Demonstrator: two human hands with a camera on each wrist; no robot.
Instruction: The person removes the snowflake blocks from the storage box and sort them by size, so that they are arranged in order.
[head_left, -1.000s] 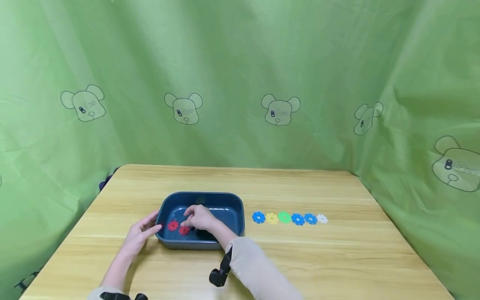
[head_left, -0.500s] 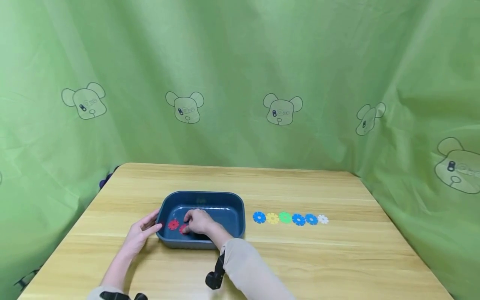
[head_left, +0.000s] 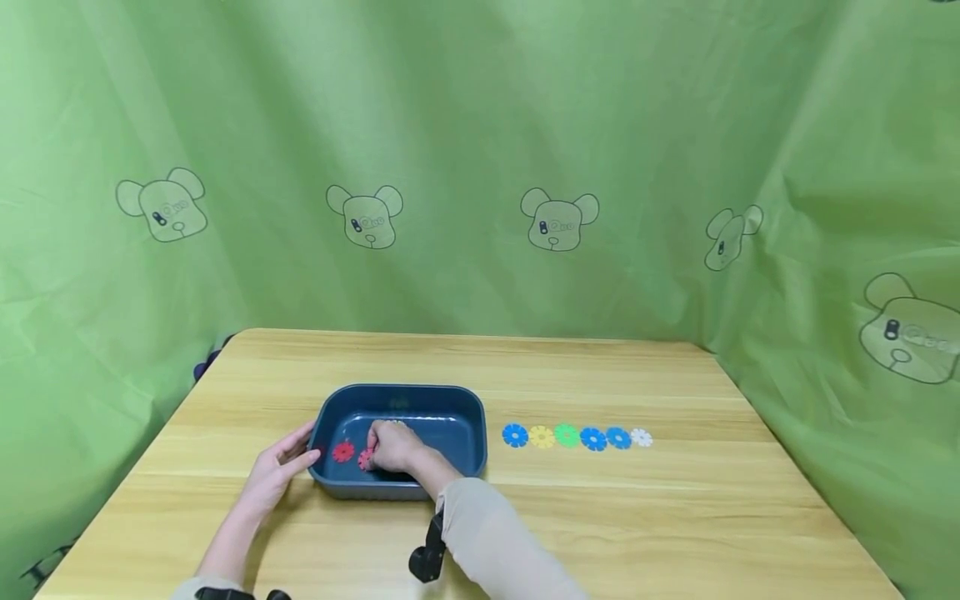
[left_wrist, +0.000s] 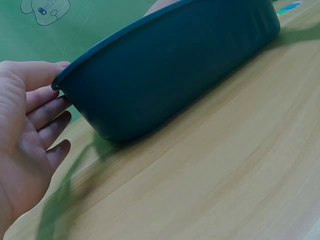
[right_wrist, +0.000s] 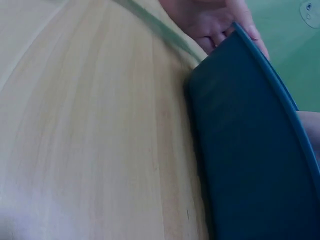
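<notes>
My left hand point(head_left: 272, 477) grips the left rim of a dark blue rectangular basin point(head_left: 468, 482), thumb over the edge and fingers along the outer wall, as the left wrist view shows. Inside the basin, my right hand point(head_left: 395, 447) pinches a red snowflake disc point(head_left: 364, 460) near the front left; its fingertips are partly hidden. Another red snowflake disc point(head_left: 342, 452) lies flat on the basin floor, left of the pinched one. A pale edge point(head_left: 397, 423) shows just behind the right hand, too covered to make out.
Right of the basin, a row of snowflake discs lies on the wooden table point(head_left: 600, 533): a blue disc point(head_left: 515, 435), a yellow disc point(head_left: 542, 437), a green disc point(head_left: 567, 435), two more blue ones and a white disc point(head_left: 641, 437). A green curtain point(head_left: 465, 283) hangs behind.
My right hand has lowered slightly and its fingers have closed on the nearer red snowflake disc. The left hand stays at the basin's rim. The row of discs is unchanged.
</notes>
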